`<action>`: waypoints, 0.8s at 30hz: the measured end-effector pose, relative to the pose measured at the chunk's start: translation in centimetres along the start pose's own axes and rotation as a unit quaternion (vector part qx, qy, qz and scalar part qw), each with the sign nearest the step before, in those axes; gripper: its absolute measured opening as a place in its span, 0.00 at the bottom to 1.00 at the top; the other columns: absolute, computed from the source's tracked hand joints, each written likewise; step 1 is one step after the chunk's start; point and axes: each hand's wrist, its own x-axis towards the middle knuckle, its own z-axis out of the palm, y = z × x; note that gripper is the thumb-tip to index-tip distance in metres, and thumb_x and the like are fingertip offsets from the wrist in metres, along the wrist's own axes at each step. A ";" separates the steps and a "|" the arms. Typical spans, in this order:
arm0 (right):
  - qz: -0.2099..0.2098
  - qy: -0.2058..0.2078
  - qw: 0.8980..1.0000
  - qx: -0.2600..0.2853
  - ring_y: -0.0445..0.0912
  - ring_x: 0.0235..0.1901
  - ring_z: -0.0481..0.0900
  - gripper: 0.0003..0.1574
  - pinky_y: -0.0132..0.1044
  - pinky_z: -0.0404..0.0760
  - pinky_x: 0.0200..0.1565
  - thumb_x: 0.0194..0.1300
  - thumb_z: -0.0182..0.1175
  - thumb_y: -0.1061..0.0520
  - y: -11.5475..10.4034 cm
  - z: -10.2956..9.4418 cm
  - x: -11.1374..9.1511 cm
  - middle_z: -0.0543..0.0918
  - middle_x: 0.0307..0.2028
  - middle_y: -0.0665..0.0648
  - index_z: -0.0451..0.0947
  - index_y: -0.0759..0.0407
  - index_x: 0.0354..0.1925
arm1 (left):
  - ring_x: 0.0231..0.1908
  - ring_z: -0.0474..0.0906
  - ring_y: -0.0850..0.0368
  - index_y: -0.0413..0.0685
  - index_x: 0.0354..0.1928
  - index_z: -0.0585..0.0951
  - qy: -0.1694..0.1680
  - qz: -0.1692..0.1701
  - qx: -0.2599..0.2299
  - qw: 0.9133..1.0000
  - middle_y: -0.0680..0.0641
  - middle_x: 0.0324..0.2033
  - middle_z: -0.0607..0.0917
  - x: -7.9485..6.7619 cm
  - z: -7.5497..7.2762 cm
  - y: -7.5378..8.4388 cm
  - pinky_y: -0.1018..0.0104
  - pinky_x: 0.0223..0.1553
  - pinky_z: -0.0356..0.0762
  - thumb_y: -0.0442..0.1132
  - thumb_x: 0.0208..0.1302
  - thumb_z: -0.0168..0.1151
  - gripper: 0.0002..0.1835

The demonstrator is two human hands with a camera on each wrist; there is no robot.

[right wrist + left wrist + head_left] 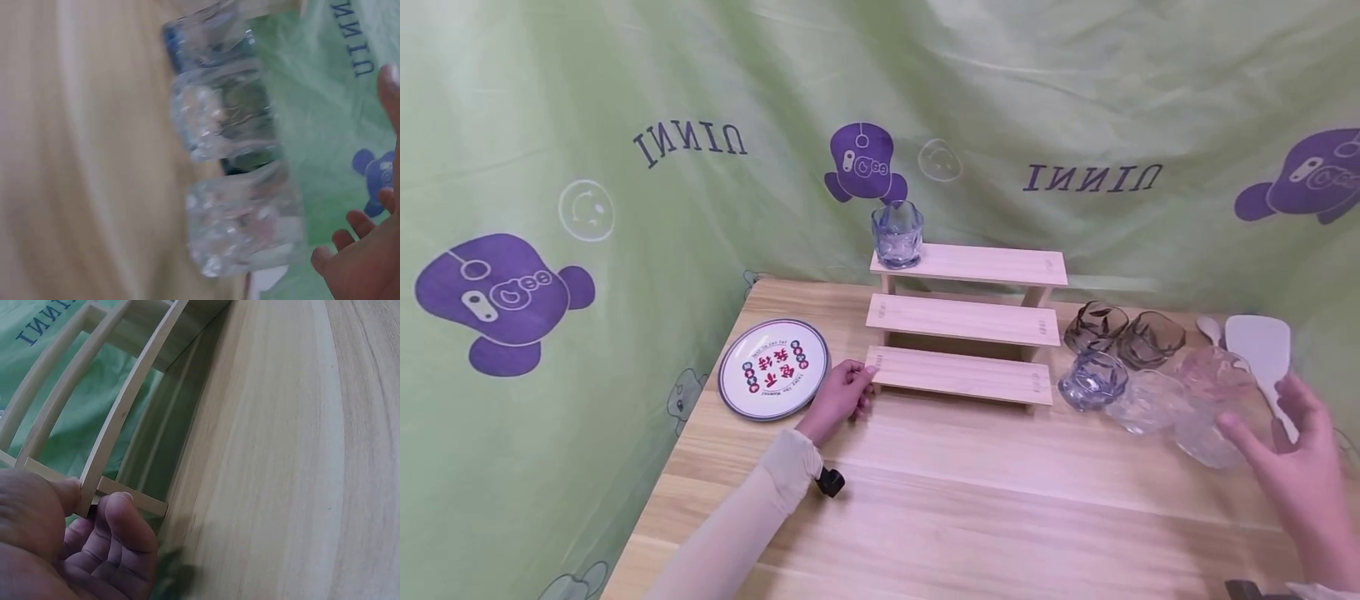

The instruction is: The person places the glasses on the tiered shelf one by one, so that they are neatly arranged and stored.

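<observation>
My left hand (841,398) pinches the left end of the lowest step of a three-tier wooden stand (958,375). In the left wrist view, the thumb and curled fingers close round the end of that board (119,419). My right hand (1300,471) hovers at the right, fingers spread and holding nothing, beside a clear glass (1206,442). The right wrist view shows this glass (244,225) apart from the fingers (359,222). Close by stand another clear glass (1142,404), a pink glass (1213,371) and a blue glass (1092,382).
Two dark glasses (1150,340) stand behind the blue one. A white spatula (1258,342) and a small spoon (1208,328) lie at the back right. Another blue glass (897,242) sits on the top step's left end. A printed plate (775,400) lies left of the stand.
</observation>
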 end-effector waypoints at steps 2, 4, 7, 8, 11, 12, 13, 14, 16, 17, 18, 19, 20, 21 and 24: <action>0.027 0.010 0.998 -0.053 0.38 0.73 0.46 0.52 0.22 0.51 0.69 0.71 0.61 0.66 1.0 -0.1 -0.6 0.56 0.72 0.45 0.43 0.49 0.80 | 0.23 0.76 0.56 0.38 0.49 0.76 0.001 0.000 0.003 1.000 0.41 0.33 0.83 0.0 -0.1 -0.1 0.66 0.20 0.80 0.49 0.75 0.61 0.18; 0.055 0.020 0.996 -0.070 0.37 0.73 0.46 0.50 0.22 0.51 0.68 0.74 0.60 0.61 1.7 -0.1 -1.0 0.57 0.72 0.46 0.42 0.48 0.80 | 0.22 0.76 0.56 0.39 0.49 0.76 -0.001 0.000 0.010 1.000 0.42 0.33 0.83 0.0 -0.1 -0.1 0.67 0.20 0.79 0.50 0.75 0.60 0.19; 0.078 0.029 0.993 -0.082 0.37 0.74 0.44 0.48 0.23 0.48 0.70 0.76 0.58 0.57 2.3 0.0 -1.3 0.55 0.74 0.48 0.40 0.46 0.81 | 0.22 0.76 0.57 0.39 0.49 0.76 -0.004 -0.002 0.024 1.000 0.42 0.32 0.83 0.0 -0.1 0.0 0.67 0.19 0.78 0.50 0.74 0.61 0.19; 0.085 0.030 0.993 -0.077 0.38 0.74 0.43 0.48 0.24 0.47 0.70 0.76 0.57 0.56 2.4 0.0 -1.3 0.53 0.76 0.49 0.40 0.46 0.81 | 0.22 0.76 0.57 0.40 0.49 0.76 -0.004 -0.001 0.030 1.000 0.42 0.32 0.83 0.0 -0.2 0.0 0.67 0.19 0.78 0.50 0.74 0.61 0.19; 0.109 0.038 0.991 -0.067 0.38 0.74 0.44 0.47 0.24 0.48 0.70 0.77 0.56 0.52 2.6 0.0 -1.1 0.55 0.75 0.48 0.41 0.44 0.80 | 0.22 0.76 0.56 0.40 0.49 0.77 -0.001 0.000 0.039 0.999 0.43 0.32 0.83 -0.1 -0.2 0.3 0.67 0.19 0.78 0.51 0.73 0.62 0.19; 0.118 0.043 0.991 -0.049 0.38 0.73 0.47 0.46 0.23 0.49 0.70 0.77 0.57 0.52 2.7 0.0 -1.0 0.58 0.73 0.47 0.42 0.44 0.80 | 0.22 0.76 0.56 0.40 0.49 0.77 0.000 0.000 0.038 0.999 0.42 0.32 0.83 -0.2 -0.2 0.3 0.67 0.19 0.78 0.51 0.73 0.62 0.19; 0.127 0.048 0.990 -0.028 0.38 0.73 0.49 0.46 0.23 0.50 0.70 0.77 0.57 0.52 2.8 -0.1 -1.0 0.62 0.70 0.45 0.43 0.44 0.80 | 0.22 0.76 0.56 0.40 0.49 0.77 0.001 0.000 0.037 0.999 0.42 0.32 0.83 -0.2 -0.3 0.3 0.67 0.19 0.78 0.51 0.73 0.62 0.19; 0.135 0.048 0.990 -0.012 0.38 0.72 0.50 0.46 0.23 0.51 0.69 0.77 0.57 0.51 2.8 -0.2 -0.9 0.63 0.67 0.41 0.43 0.43 0.80 | 0.22 0.76 0.56 0.40 0.49 0.77 0.002 -0.001 0.036 0.999 0.42 0.33 0.83 -0.2 -0.3 0.3 0.67 0.20 0.78 0.51 0.73 0.62 0.19; 0.145 0.042 0.988 0.017 0.37 0.72 0.50 0.46 0.23 0.51 0.69 0.77 0.56 0.50 3.1 -0.2 -1.0 0.62 0.66 0.40 0.41 0.42 0.80 | 0.22 0.76 0.55 0.40 0.50 0.77 0.004 -0.001 0.033 0.999 0.42 0.33 0.83 -0.3 -0.6 0.3 0.67 0.19 0.77 0.51 0.73 0.62 0.19; 0.148 0.034 0.988 0.030 0.37 0.73 0.49 0.47 0.23 0.49 0.70 0.78 0.55 0.50 3.2 -0.3 -1.1 0.61 0.70 0.44 0.39 0.42 0.80 | 0.22 0.76 0.55 0.40 0.50 0.77 0.004 -0.002 0.033 0.999 0.41 0.32 0.83 -0.3 -0.6 0.2 0.67 0.19 0.77 0.51 0.73 0.62 0.19; 0.152 0.023 0.987 0.039 0.36 0.74 0.47 0.48 0.23 0.48 0.70 0.78 0.55 0.50 3.4 -0.3 -1.2 0.57 0.74 0.46 0.36 0.40 0.80 | 0.22 0.76 0.55 0.40 0.49 0.77 0.004 -0.001 0.033 0.999 0.41 0.32 0.83 -0.3 -0.7 0.2 0.67 0.19 0.77 0.51 0.73 0.62 0.19; 0.153 0.011 0.987 0.045 0.36 0.74 0.44 0.49 0.23 0.47 0.70 0.78 0.55 0.50 3.6 -0.3 -1.2 0.52 0.77 0.48 0.34 0.39 0.80 | 0.22 0.76 0.55 0.40 0.49 0.77 0.004 -0.001 0.033 0.999 0.41 0.32 0.83 -0.3 -0.7 0.2 0.67 0.19 0.77 0.51 0.73 0.62 0.19; 0.154 -0.005 0.988 0.027 0.36 0.75 0.43 0.51 0.22 0.46 0.69 0.78 0.54 0.50 3.8 -0.3 -1.3 0.46 0.79 0.49 0.30 0.38 0.80 | 0.22 0.76 0.55 0.40 0.49 0.77 0.002 -0.001 0.033 0.999 0.41 0.32 0.83 -0.3 -0.8 0.1 0.67 0.19 0.77 0.51 0.73 0.62 0.19; 0.155 -0.015 0.988 0.023 0.36 0.75 0.41 0.53 0.21 0.47 0.68 0.78 0.55 0.51 4.1 -0.2 -1.4 0.41 0.80 0.48 0.27 0.37 0.79 | 0.22 0.76 0.56 0.40 0.49 0.77 0.001 0.000 0.032 0.999 0.41 0.32 0.83 -0.2 -0.8 0.1 0.67 0.19 0.77 0.51 0.73 0.62 0.19; 0.150 -0.041 0.988 -0.014 0.38 0.75 0.41 0.62 0.18 0.52 0.64 0.75 0.61 0.55 4.9 0.0 -1.4 0.38 0.80 0.48 0.22 0.35 0.78 | 0.22 0.76 0.56 0.40 0.50 0.77 -0.002 0.002 0.030 1.000 0.42 0.32 0.83 -0.1 -0.7 0.1 0.68 0.18 0.77 0.51 0.73 0.62 0.20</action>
